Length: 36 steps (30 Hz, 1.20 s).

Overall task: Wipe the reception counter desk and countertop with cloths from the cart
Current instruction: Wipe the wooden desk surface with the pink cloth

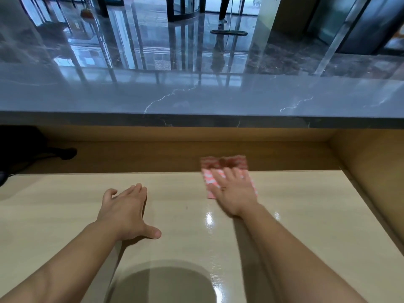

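Head view: right hand (232,190) flat, pressing pink cloth (227,176) on counter (65,215); left hand (126,212) open, empty. Wet streak near right hand; grey countertop (196,99) beyond both hands likely unwiped.

Daylight comes through the glass doors (150,5) at the far end, so the polished floor (153,44) and the marble countertop (218,97) are covered in bluish reflections – kinda washed out up there. The lower counter (65,215) is lit softer, with streaks of white glare beside the right hand (235,193) and near the bottom edge. Big round shadow at bottom centre, fainter ones under both arms (295,248). Right hand and cloth (207,184) are smeared with blur, the left hand (124,213) is sharp. The recess (175,154) under the countertop is dim – and the wide lens bows straight edges toward the corners.
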Each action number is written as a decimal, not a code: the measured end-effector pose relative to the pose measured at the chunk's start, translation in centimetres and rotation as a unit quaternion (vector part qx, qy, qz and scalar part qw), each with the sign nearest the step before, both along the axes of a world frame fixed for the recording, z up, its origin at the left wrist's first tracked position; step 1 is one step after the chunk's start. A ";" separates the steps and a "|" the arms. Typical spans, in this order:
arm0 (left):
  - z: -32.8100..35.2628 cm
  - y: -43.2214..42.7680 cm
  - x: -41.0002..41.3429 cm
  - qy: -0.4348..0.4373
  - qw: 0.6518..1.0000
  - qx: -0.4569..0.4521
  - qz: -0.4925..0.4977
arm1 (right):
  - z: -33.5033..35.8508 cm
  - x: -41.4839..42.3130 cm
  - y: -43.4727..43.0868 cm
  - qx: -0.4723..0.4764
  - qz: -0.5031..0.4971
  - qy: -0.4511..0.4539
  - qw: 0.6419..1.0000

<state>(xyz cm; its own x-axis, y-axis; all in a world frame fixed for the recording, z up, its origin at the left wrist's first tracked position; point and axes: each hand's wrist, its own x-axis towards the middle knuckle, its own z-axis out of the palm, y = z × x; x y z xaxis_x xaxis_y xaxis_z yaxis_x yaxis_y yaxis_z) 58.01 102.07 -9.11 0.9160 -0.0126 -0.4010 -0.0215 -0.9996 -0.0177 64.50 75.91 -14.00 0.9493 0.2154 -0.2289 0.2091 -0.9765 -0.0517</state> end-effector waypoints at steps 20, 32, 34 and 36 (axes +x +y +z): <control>-0.8 0.2 0.5 0.019 1.000 -0.001 0.008 | 1.8 3.6 13.1 0.059 -0.017 0.072 0.995; -0.7 -0.1 0.7 0.038 0.999 0.009 0.014 | 0.1 6.5 -2.5 -0.021 -0.060 0.015 0.998; -0.7 -0.1 0.6 0.033 0.999 0.004 0.016 | 0.9 6.1 -5.8 -0.049 -0.140 0.082 0.986; -0.8 0.0 0.5 0.025 0.999 -0.003 0.019 | 1.8 5.5 -8.2 -0.076 -0.181 0.074 0.978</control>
